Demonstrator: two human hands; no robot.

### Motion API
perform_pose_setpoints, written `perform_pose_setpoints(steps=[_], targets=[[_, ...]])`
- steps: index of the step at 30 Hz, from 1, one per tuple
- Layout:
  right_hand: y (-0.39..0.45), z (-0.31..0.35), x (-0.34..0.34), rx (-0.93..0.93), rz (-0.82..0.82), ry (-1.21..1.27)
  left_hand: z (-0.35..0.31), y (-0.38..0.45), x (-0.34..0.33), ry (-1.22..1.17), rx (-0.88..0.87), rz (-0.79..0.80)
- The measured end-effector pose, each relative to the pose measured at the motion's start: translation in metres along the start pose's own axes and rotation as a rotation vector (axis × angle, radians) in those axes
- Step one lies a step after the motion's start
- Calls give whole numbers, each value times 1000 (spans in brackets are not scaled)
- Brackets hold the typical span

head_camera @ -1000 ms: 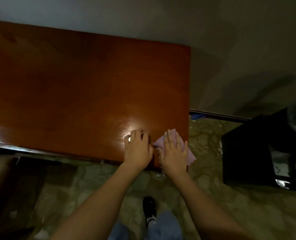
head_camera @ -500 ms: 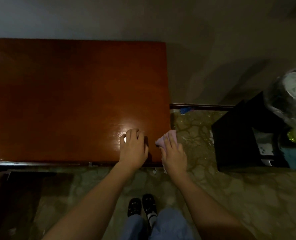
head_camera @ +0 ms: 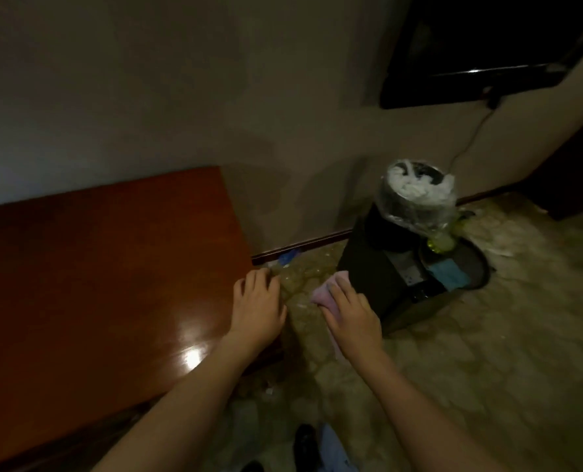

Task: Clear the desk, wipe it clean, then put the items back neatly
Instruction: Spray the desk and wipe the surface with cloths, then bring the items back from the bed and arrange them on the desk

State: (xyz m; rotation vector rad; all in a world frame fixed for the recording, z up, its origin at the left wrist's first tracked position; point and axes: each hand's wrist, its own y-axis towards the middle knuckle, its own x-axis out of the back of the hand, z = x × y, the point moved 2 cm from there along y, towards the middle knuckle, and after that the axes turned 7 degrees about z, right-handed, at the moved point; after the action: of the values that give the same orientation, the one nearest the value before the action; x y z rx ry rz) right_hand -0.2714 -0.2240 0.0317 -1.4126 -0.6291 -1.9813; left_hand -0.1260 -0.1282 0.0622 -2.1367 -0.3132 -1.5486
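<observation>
Since the last half second, both of my hands have swung to the right, and the pink cloth (head_camera: 322, 294) that was on the desk's near right corner now hangs off it, over the floor (head_camera: 453, 352). As far as I can judge, clearing and wiping are done: the wooden desk (head_camera: 96, 284) shows bare and glossy with a bright glare spot, and what remains is bringing the items back. Those seem to sit on the black stand (head_camera: 372, 277) to my right, among them a plastic-wrapped bin (head_camera: 416, 199) and a blue piece, though that corner is dim. My left hand (head_camera: 257, 306) lies palm-down at the desk's right edge, fingers loosely spread, holding nothing. My right hand (head_camera: 353, 316) reaches toward the stand with its fingers curled over the cloth, which trails beneath my palm.
</observation>
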Motion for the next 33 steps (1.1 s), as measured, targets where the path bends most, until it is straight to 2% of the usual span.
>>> perform_pose_setpoints(steps=[8,14,19,23,33], targets=[[-45,-89,57,-140,-253,-111,-112,28,0,125,-269,115],[-75,-192,95,-250,-346,-158,-214,60,-11,178,-425,140],[-76,-284,128,-270,-393,-200,-301,94,-24,208,-448,74],[-74,-336,152,-295,-368,-326,-355,115,-36,215,-431,52],[-33,-428,153,-267,-307,-290,-416,182,-71,224,-417,129]])
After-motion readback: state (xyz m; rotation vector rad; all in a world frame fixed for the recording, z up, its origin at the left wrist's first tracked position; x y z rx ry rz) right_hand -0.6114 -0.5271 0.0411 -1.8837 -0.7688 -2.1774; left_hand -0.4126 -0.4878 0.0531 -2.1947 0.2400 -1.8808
